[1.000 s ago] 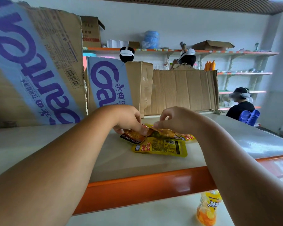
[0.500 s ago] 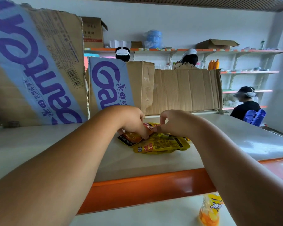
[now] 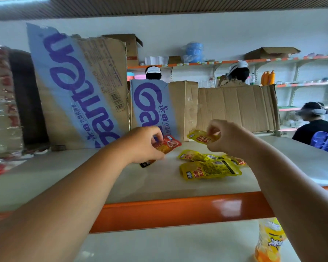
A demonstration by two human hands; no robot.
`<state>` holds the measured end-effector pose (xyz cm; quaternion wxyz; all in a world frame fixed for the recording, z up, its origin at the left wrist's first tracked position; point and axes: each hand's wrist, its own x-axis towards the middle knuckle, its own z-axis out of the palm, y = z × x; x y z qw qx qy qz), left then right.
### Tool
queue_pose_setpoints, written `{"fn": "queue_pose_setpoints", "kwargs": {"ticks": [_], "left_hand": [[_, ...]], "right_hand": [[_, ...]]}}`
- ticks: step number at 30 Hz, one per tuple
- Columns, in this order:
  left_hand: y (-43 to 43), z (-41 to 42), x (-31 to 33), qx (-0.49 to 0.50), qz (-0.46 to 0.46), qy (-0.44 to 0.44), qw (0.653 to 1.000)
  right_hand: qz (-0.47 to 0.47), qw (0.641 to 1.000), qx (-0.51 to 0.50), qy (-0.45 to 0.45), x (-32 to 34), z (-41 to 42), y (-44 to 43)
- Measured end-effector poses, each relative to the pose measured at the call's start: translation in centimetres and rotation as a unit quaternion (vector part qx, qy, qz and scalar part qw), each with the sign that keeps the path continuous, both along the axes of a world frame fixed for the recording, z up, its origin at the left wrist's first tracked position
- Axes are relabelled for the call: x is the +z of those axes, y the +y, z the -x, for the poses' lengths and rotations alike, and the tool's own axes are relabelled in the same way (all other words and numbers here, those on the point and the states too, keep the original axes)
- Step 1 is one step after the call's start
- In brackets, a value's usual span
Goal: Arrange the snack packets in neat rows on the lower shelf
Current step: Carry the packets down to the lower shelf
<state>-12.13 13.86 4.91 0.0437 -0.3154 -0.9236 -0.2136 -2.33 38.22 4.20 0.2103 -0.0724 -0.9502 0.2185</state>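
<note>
Snack packets (image 3: 209,168) are lying heaped on the pale shelf (image 3: 64,176); left hand (image 3: 144,146) is pinching a red packet (image 3: 168,145) and right hand (image 3: 227,138) a yellow packet (image 3: 202,137), both over that shelf

I read the shelf board (image 3: 45,176) as smooth, matt off-white, looks like painted metal. Its orange front lip (image 3: 178,210) is glossy w/ light glare. The yellow packets (image 3: 210,170) lying on it are shiny, crinkled plastic film. Same film on the upper yellow packet (image 3: 201,137) and the red-orange packet (image 3: 169,145). Cardboard boxes (image 3: 235,108) at the back are matt brown corrugated paper, creased, w/ ragged edges. The big box (image 3: 80,91) has a blue printed face. The bottle (image 3: 269,242) below is glossy plastic.
</note>
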Motion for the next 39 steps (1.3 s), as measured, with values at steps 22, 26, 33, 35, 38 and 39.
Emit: {"fn": "queue_pose_setpoints", "kwargs": {"ticks": [22,26,33,35,38,39], "left_hand": [[-41.5,-1.2,-3.5,0.153,-0.183,0.145,0.96],[-50.0,-1.6,-4.9,0.175,-0.222,0.173,0.943],[-62.0,-3.2,-7.8,0.234,-0.217,0.19,0.929],[-64.5,-3.9,-8.5,0.251,-0.214,0.192,0.925],[-67.1,-4.5,-9.5,0.277,-0.217,0.188,0.917],[-68.0,-4.6,-10.0,0.285,-0.215,0.186,0.915]], "right_hand": [[0.035,0.982,0.172,0.073,-0.9,4.3,-41.1],[0.052,0.975,0.198,0.085,-1.5,5.5,-49.5],[0.065,0.963,0.242,0.099,-2.3,6.7,-62.6],[0.063,0.962,0.248,0.099,-2.8,7.0,-65.4],[0.071,0.961,0.254,0.084,-4.0,8.1,-68.3],[0.077,0.96,0.258,0.078,-4.7,8.6,-69.3]]}}
